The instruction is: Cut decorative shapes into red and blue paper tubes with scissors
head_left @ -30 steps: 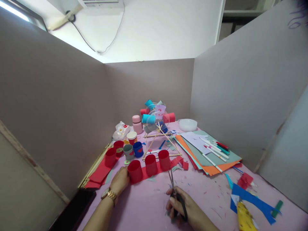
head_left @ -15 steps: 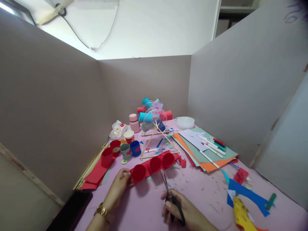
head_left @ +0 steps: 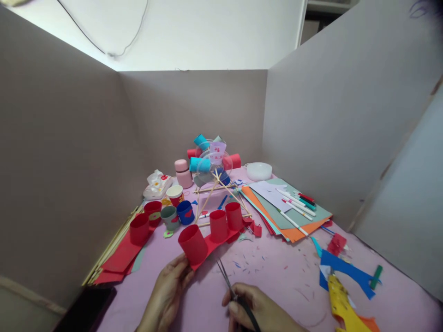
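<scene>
My left hand [head_left: 168, 290] grips the near end of a red paper strip [head_left: 211, 242] that carries three red paper tubes; the nearest tube [head_left: 193, 243] is lifted and tilted toward me. In my right hand [head_left: 258, 311] is a pair of black-handled scissors [head_left: 230, 288], fingers closed round the handles, blades pointing up toward the underside of the strip and slightly parted. The other two tubes [head_left: 226, 221] stand on the far part of the strip, close to a stick frame with paper cups on a wheel [head_left: 211, 163].
Small paper cups [head_left: 169, 214] and red sheets [head_left: 119, 258] lie at left on the pink table [head_left: 277, 272]. A stack of coloured paper with markers [head_left: 294, 207] is at right; blue scraps and a yellow glue gun [head_left: 342, 304] at near right. Cardboard walls enclose the desk.
My left hand has lifted the near end of the red strip off the table and drawn it toward me. The scissors have shifted left, under the strip. The camera has tilted slightly.
</scene>
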`<state>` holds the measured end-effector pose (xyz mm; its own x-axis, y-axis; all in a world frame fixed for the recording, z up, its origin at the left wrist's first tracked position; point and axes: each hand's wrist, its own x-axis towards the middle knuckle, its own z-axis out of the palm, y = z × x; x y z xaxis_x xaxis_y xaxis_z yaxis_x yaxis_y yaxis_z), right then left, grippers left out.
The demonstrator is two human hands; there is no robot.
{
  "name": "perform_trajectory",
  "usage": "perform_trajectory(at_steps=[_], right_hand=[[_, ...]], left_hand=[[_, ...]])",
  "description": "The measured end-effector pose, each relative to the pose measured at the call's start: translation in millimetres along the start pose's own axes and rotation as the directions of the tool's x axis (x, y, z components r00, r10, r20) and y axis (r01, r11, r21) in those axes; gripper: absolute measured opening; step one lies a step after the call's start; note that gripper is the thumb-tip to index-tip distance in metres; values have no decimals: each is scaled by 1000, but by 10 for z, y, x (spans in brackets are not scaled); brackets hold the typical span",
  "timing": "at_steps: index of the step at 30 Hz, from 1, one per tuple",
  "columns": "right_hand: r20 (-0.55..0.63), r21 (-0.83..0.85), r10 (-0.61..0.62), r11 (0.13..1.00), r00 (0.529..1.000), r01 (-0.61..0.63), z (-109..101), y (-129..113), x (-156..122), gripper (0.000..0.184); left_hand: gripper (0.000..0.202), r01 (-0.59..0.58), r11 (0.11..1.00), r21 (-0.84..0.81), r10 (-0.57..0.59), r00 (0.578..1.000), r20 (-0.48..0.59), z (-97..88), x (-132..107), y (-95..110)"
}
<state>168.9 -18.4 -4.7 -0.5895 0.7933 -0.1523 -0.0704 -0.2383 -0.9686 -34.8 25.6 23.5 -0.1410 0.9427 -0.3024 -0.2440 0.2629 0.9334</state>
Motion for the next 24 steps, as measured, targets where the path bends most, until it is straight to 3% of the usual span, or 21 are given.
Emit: perform_trajectory(at_steps=[9, 24], right_hand=[[-36, -25, 47, 999, 998, -48, -3, 0, -25, 71], [-90, 115, 28, 993, 996, -17, -29, 34, 48, 65]], left_hand=[[22, 14, 999, -31, -14, 1000, 6, -62, -68, 19], [24, 30, 999, -19, -27, 991, 129, 131, -237, 25]])
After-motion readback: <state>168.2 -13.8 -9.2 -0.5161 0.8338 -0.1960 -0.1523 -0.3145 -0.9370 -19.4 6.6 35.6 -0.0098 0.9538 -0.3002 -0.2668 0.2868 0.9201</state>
